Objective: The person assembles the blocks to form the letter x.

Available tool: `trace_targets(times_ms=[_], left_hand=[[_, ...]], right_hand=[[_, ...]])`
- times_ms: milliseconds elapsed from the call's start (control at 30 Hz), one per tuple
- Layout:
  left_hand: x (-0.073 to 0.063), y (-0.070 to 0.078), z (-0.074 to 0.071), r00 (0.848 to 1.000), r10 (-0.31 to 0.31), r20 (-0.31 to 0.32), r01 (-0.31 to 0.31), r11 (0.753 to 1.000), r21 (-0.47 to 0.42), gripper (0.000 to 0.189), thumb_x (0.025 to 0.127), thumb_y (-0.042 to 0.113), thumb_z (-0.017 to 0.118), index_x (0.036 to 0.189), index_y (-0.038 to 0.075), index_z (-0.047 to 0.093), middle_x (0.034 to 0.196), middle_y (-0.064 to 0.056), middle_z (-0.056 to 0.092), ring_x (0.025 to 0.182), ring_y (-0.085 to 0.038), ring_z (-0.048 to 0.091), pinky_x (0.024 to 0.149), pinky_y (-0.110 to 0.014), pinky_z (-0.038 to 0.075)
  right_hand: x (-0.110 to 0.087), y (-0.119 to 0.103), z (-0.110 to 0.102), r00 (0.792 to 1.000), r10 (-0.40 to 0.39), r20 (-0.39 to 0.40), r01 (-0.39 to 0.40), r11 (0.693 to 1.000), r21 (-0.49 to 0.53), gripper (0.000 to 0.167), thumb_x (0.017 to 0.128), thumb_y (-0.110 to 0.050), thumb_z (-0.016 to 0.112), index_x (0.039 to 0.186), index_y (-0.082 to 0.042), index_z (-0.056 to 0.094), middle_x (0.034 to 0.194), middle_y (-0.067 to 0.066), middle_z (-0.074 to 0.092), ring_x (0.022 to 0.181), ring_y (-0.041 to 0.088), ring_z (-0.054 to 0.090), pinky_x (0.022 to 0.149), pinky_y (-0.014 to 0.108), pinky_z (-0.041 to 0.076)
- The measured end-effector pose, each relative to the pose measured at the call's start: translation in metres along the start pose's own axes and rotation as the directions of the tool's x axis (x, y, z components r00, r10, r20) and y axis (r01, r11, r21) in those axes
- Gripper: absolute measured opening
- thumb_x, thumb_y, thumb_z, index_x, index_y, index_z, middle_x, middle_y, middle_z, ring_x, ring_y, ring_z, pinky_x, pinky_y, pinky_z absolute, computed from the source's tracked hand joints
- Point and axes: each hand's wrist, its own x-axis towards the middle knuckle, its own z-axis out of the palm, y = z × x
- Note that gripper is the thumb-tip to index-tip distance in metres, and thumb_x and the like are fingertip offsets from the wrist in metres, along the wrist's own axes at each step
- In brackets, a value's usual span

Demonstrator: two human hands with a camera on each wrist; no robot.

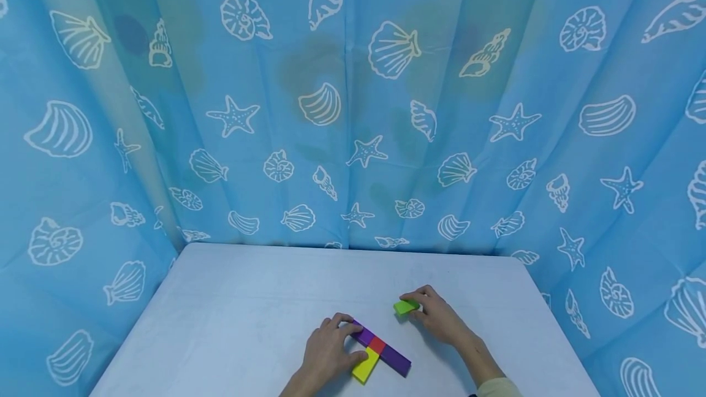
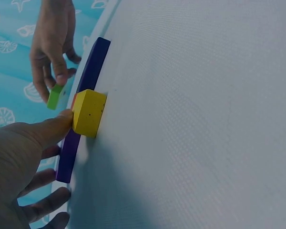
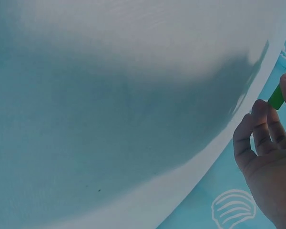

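On the white table lie several blocks set against one another. A red block [image 1: 377, 345] sits between a purple block [image 1: 364, 337] and a dark purple block [image 1: 395, 361], all in one line. From the red block a yellow block [image 1: 364, 368] reaches toward the near edge. My left hand [image 1: 326, 349] rests at these blocks, its thumb touching the yellow block [image 2: 89, 113] and its index finger at the purple one; the other fingers spread loosely. Up and to the right, my right hand [image 1: 439, 317] pinches a light green block [image 1: 404, 307] between thumb and fingers, above the table.
The white table [image 1: 248, 299] has its far edge against a blue curtain [image 1: 353, 103] printed with white shells and starfish. The curtain also hangs along both sides.
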Motion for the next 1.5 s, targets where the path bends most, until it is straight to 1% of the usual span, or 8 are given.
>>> trace_targets(times_ms=[167,500,733,867,1033,1200,1500], left_hand=[[-0.001,0.001,0.0,1.0,-0.004,-0.007,0.004,1.0,0.007,0.053,0.075,0.057,0.082,0.119,0.03,0.073,0.125,0.003,0.06,0.103,-0.02,0.056,0.085,-0.041,0.053],[-0.002,0.002,-0.001,1.0,-0.011,-0.005,0.011,1.0,0.001,0.053,0.075,0.057,0.083,0.119,0.03,0.073,0.125,0.003,0.06,0.104,-0.02,0.056,0.085,-0.041,0.052],[-0.001,0.001,-0.001,1.0,-0.016,0.009,0.016,1.0,-0.011,0.053,0.075,0.057,0.082,0.12,0.029,0.073,0.126,0.003,0.059,0.104,-0.021,0.055,0.085,-0.041,0.052],[-0.001,0.0,-0.001,1.0,-0.009,0.008,0.009,1.0,-0.012,0.053,0.075,0.057,0.082,0.12,0.029,0.073,0.126,0.003,0.059,0.103,-0.02,0.055,0.085,-0.041,0.052],[-0.001,-0.001,-0.001,1.0,0.004,-0.003,-0.004,1.0,-0.009,0.053,0.075,0.058,0.082,0.119,0.03,0.073,0.125,0.004,0.06,0.103,-0.02,0.056,0.083,-0.04,0.053],[-0.001,-0.001,-0.001,1.0,0.007,-0.008,-0.007,1.0,-0.007,0.052,0.075,0.058,0.082,0.119,0.031,0.073,0.125,0.004,0.059,0.102,-0.019,0.056,0.082,-0.039,0.053],[0.001,-0.002,0.0,1.0,-0.003,0.017,0.003,1.0,-0.011,0.053,0.075,0.058,0.081,0.12,0.03,0.073,0.126,0.003,0.059,0.104,-0.021,0.056,0.084,-0.041,0.053]], right_hand=[[-0.001,-0.005,0.0,1.0,-0.028,0.003,0.028,1.0,-0.014,0.034,0.096,-0.013,0.068,0.126,-0.028,0.068,0.113,-0.006,0.054,0.109,0.016,0.058,0.102,0.047,0.049],[-0.002,-0.01,-0.002,0.999,-0.023,0.049,0.024,1.0,-0.016,0.035,0.095,-0.015,0.069,0.126,-0.031,0.068,0.11,-0.007,0.055,0.107,0.017,0.058,0.101,0.049,0.05],[-0.003,-0.009,0.0,0.994,-0.081,0.072,0.083,0.996,-0.025,0.036,0.097,-0.016,0.067,0.129,-0.029,0.066,0.109,-0.008,0.053,0.107,0.016,0.058,0.1,0.048,0.05],[-0.004,-0.011,0.002,0.991,-0.108,0.08,0.11,0.994,-0.021,0.035,0.097,-0.015,0.066,0.13,-0.029,0.066,0.11,-0.008,0.053,0.106,0.016,0.058,0.098,0.048,0.051],[-0.004,-0.015,0.005,0.99,-0.103,0.1,0.107,0.994,-0.031,0.035,0.097,-0.015,0.066,0.129,-0.03,0.067,0.11,-0.008,0.054,0.102,0.013,0.057,0.097,0.045,0.052],[-0.005,-0.018,0.007,0.989,-0.1,0.106,0.104,0.994,-0.033,0.034,0.098,-0.015,0.066,0.129,-0.03,0.067,0.11,-0.007,0.054,0.1,0.013,0.056,0.097,0.046,0.052],[-0.008,-0.021,0.009,0.983,-0.119,0.141,0.125,0.991,-0.038,0.034,0.098,-0.015,0.065,0.128,-0.032,0.067,0.109,-0.009,0.053,0.097,0.011,0.055,0.093,0.044,0.053]])
